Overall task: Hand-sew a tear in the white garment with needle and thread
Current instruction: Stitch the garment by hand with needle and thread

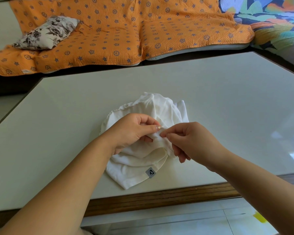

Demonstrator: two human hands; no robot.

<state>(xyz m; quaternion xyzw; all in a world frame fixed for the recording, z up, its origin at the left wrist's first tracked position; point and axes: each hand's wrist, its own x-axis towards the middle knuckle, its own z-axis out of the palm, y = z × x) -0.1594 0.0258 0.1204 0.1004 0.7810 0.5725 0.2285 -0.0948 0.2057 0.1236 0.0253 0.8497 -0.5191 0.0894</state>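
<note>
1. White garment (161,109): I see it lying crumpled near the middle of the table (66,119), closer to the near edge than the far one, with both hands meeting over its centre.
2. Left hand (132,131): it rests on the left half of the garment. The fingers are curled, and the thumb and forefinger pinch up a small fold of the cloth.
3. Right hand (188,138): it comes in from the right. The thumb and forefinger are closed on the needle (165,131) and the other fingers are curled loosely below, over the cloth.
4. Needle: a thin, dark sliver just beside the left thumb tip, at the raised fold. I cannot tell whether its point is in the fabric.
5. Thread and tear: both are too fine for me to make out in this view.
6. Grey label (150,172): a small square tag sewn to the garment's near hem, facing me.
7. Wooden rim (159,198): a brown band along the near side of the pale tabletop.
8. Orange cover (109,36): a quilted, star-printed cloth spread on seating beyond the far edge of the table.
9. Floral cushion (47,32): it lies on the left part of the orange cover.
10. Multicoloured fabric (270,16): it fills the upper right corner, beside the orange cover.
</note>
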